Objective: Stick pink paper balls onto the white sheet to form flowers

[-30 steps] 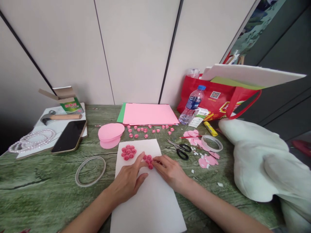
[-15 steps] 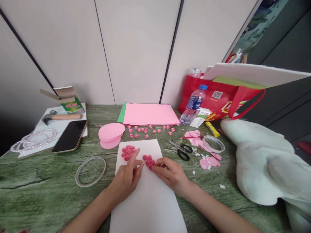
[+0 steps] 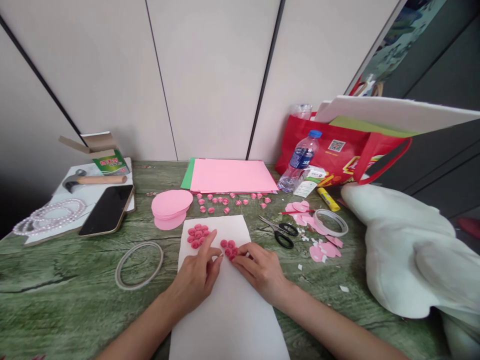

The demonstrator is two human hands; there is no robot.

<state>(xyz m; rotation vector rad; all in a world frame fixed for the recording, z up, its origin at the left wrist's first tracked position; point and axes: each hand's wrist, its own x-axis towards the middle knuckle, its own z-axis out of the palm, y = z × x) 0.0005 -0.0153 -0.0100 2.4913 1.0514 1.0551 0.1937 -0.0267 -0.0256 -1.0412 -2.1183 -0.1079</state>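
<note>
A white sheet (image 3: 228,310) lies on the green table, bearing two clusters of rolled pink paper roses. My right hand (image 3: 260,270) pinches a small rose (image 3: 233,256) at the lower right edge of the right cluster (image 3: 227,245). Between the clusters rests my left hand (image 3: 198,272), its index finger stretched toward the left cluster (image 3: 197,234) and its fingers apart, holding nothing. Loose pink roses (image 3: 225,201) are spread in rows beyond the sheet's far edge. Pink paper circles (image 3: 170,204) are stacked at its far left.
Scissors (image 3: 281,234), a tape roll (image 3: 330,222) and paper scraps lie right of the sheet; another tape ring (image 3: 119,272) is at left. Behind are pink sheets (image 3: 232,175), a bottle (image 3: 302,160) and a red bag (image 3: 337,160). A phone (image 3: 107,210) lies at far left.
My right hand's fingertips have shifted very slightly at the right cluster. My left hand is almost unmoved.
</note>
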